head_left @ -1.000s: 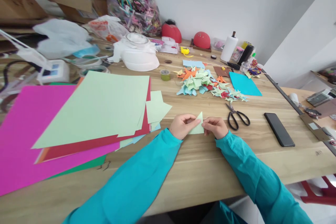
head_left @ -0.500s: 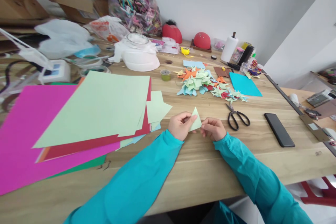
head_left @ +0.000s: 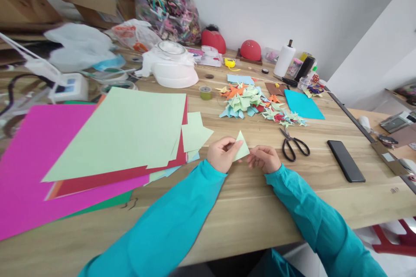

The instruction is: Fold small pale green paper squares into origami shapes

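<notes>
Between thumb and fingers, my left hand (head_left: 223, 154) holds a small pale green folded paper (head_left: 242, 149), shaped like a triangle with its point up. My right hand (head_left: 264, 159) has its fingers curled together, the tips pinched at the paper's right corner. Both hands are just above the wooden table (head_left: 247, 207). Left of them lie small pale green paper pieces (head_left: 195, 132), beside a stack of large pale green sheets (head_left: 123, 134). Beyond my hands is a heap of folded paper stars and shapes (head_left: 245, 101) in green, orange, blue and red.
Black-handled scissors (head_left: 294, 143) and a black phone (head_left: 346, 160) lie to the right. A turquoise sheet (head_left: 303, 104) is behind them. A roll of tape (head_left: 205, 92), a white cap (head_left: 173, 71) and a yellow tape measure (head_left: 229, 62) stand farther back. A magenta sheet (head_left: 29, 173) covers the left.
The folded paper has tilted slightly, its tip shifting a little to the left. My right fingers have shifted slightly at its corner. Both arms stay nearly in place.
</notes>
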The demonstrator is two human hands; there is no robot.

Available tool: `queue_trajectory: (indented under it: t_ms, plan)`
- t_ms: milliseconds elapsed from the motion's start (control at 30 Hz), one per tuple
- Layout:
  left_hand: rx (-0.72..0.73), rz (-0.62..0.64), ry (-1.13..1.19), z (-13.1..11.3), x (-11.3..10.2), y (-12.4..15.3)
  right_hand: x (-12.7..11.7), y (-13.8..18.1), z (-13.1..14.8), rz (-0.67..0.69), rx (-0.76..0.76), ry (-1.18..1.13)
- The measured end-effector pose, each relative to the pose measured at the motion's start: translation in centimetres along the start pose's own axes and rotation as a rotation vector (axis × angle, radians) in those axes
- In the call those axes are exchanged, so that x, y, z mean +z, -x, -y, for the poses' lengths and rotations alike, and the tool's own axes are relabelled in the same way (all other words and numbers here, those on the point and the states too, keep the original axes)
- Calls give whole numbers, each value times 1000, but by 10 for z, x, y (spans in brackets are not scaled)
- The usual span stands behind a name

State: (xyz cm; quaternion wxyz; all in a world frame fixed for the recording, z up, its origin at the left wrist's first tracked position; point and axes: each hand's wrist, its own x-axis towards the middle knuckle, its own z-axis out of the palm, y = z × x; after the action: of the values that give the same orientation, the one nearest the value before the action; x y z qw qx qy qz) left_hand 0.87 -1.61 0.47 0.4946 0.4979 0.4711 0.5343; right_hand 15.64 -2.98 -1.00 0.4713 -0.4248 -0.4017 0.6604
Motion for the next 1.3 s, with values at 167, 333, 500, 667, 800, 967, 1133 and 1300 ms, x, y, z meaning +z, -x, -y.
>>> queue_trajectory:
  t_ms: [167, 333, 500, 667, 800, 967, 1133, 1300]
  plan:
    - [29, 38, -3, 6, 1, 0, 0, -2, -5, 8, -70, 54]
    - [-15, -11, -5, 2, 1, 0, -1, -1, -4, 18, -78, 43]
    - [-39, -15, 15, -1, 3, 1, 3, 0, 0, -29, -57, 49]
    - [16, 40, -22, 6, 1, 0, 3, -2, 1, -115, -99, 105]
    - [57, 82, -59, 8, -1, -1, 0, -2, 3, -149, -137, 123]
    - [13, 196, -52, 6, -1, -1, 1, 0, 3, -62, -169, 191]
    - [-116, 193, 48, 8, -1, -4, 2, 1, 3, -40, -195, 225]
    - [-285, 181, 255, 12, -4, -7, 4, 2, 5, -57, -170, 233]
